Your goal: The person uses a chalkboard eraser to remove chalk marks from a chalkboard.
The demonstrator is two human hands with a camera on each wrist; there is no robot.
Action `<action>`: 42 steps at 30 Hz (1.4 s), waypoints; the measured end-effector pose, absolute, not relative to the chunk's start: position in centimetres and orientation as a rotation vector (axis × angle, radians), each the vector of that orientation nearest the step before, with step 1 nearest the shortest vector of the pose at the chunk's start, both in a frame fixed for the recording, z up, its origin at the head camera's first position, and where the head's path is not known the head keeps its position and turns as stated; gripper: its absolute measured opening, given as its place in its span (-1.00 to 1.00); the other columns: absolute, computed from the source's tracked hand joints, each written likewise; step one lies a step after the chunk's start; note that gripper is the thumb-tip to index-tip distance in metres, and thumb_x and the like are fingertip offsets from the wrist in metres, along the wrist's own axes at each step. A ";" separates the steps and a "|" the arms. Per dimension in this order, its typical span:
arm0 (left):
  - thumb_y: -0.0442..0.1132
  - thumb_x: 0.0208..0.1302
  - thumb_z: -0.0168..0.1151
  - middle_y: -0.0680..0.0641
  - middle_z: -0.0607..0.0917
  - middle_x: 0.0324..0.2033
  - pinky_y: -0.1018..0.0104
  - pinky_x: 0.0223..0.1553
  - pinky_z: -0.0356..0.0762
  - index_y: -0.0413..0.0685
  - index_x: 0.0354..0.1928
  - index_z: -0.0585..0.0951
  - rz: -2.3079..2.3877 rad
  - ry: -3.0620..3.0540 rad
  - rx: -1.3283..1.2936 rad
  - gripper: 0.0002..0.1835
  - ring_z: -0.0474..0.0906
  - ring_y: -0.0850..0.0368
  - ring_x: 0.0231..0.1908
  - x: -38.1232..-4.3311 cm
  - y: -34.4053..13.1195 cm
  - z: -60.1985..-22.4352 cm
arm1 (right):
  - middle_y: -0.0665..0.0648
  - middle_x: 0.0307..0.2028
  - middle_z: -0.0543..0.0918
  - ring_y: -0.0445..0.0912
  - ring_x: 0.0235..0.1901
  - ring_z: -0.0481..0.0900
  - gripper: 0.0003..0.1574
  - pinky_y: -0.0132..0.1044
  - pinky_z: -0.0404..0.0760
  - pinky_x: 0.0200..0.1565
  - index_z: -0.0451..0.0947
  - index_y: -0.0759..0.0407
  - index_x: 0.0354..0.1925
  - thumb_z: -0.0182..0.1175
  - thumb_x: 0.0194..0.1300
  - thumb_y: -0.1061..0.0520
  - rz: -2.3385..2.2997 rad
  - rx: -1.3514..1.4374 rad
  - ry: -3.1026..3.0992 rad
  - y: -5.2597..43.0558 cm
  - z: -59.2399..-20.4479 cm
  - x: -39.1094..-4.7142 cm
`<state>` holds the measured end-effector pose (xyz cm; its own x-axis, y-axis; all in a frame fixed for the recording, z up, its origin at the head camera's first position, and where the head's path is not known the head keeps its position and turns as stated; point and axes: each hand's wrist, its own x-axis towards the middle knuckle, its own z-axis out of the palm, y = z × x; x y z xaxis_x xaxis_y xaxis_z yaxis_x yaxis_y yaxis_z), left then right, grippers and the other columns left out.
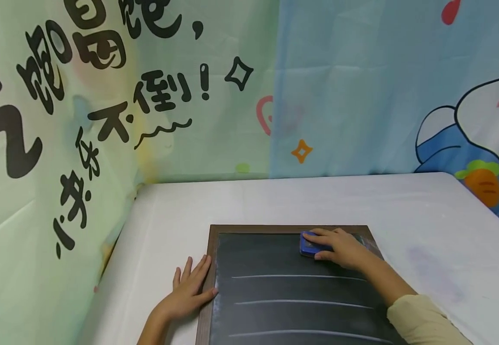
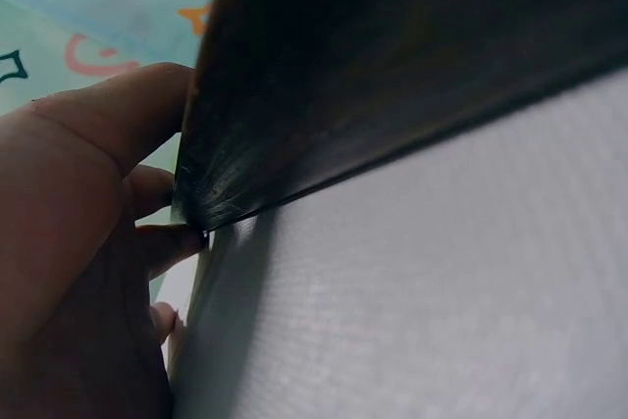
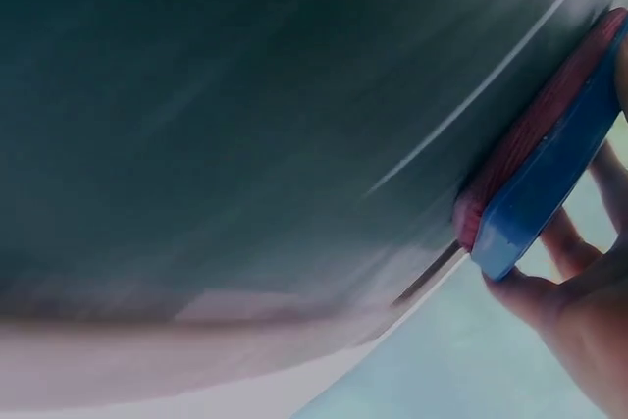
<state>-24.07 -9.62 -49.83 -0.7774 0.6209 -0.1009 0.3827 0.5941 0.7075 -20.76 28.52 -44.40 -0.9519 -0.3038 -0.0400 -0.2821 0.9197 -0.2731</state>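
Eraser [image 1: 307, 246] rests on the board [image 1: 281, 289] near its far edge, right of middle, pinched by the fingers of the right hand [image 1: 341, 247]. The left hand [image 1: 189, 293], fingers spread, touches the board's left edge. White lines [image 1: 288, 301] cross the board on the bench [image 1: 275, 202].

The left grip [image 1: 188, 291] lies fingers spread; the right grip [image 1: 342, 248] curls, pinching.

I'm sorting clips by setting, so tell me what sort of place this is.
Perhaps a children's study or play corner, possibly staged: a cartoon-printed backdrop, a white table beside it, and a framed chalkboard marked with white lines.
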 end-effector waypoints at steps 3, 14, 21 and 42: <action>0.06 0.28 0.04 -0.16 -0.06 0.41 -0.25 0.21 -0.64 -0.12 0.41 -0.03 0.990 2.489 0.809 -0.20 -0.48 -0.25 0.38 -24.0 -9.8 -49.9 | 0.35 0.19 0.38 0.34 -0.01 0.40 -0.30 0.21 0.40 -0.08 0.34 0.10 0.24 0.20 0.15 -0.06 -0.453 -0.446 2.999 30.5 -44.6 -20.0; 0.05 0.28 0.04 -0.17 -0.05 0.41 -0.26 0.20 -0.65 -0.12 0.41 -0.03 1.028 2.477 0.805 -0.21 -0.48 -0.27 0.37 -23.7 -10.1 -50.4 | 0.39 0.15 0.40 0.36 0.01 0.39 -0.29 0.20 0.37 -0.06 0.37 0.15 0.21 0.24 0.11 -0.05 -0.523 -0.466 3.019 32.5 -45.1 -19.2; 0.06 0.29 0.02 -0.18 -0.07 0.41 -0.25 0.20 -0.66 -0.13 0.41 -0.04 1.030 2.467 0.814 -0.21 -0.49 -0.27 0.37 -23.6 -10.1 -50.4 | 0.40 0.13 0.43 0.38 0.02 0.41 -0.29 0.21 0.40 -0.07 0.39 0.19 0.19 0.27 0.09 -0.02 -0.550 -0.462 3.027 32.3 -45.3 -18.7; 0.06 0.27 0.03 -0.17 -0.03 0.41 -0.26 0.22 -0.61 -0.12 0.40 -0.01 0.997 2.516 0.831 -0.21 -0.45 -0.27 0.38 -24.1 -9.7 -50.0 | 0.39 0.14 0.43 0.40 0.05 0.39 -0.27 0.39 0.20 0.00 0.37 0.01 0.22 0.26 0.07 -0.06 -0.594 -0.441 3.014 32.3 -45.0 -16.3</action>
<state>-24.11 -9.66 -49.99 -0.7839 0.6169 -0.0702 0.4013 0.5896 0.7009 -16.32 32.30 -45.02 -0.9590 -0.2830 0.0172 -0.2684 0.8865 -0.3769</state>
